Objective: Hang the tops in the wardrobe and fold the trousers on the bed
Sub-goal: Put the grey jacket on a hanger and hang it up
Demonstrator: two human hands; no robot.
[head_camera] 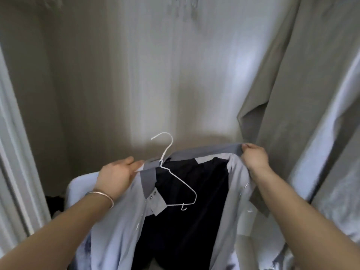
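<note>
text: none legible | labels: none | brands: none | numbers: none | signs: none

grey curtain (292,75) hangs right | dark pile (55,205) low left, blurred

Jacket (120,221) cut off by the bottom edge, its left side blurred, hanger (176,184) left arm hidden under the collar, left hand (116,175) fingertips tucked behind the collar, dark heap (55,203) at lower left too dim to identify
</note>
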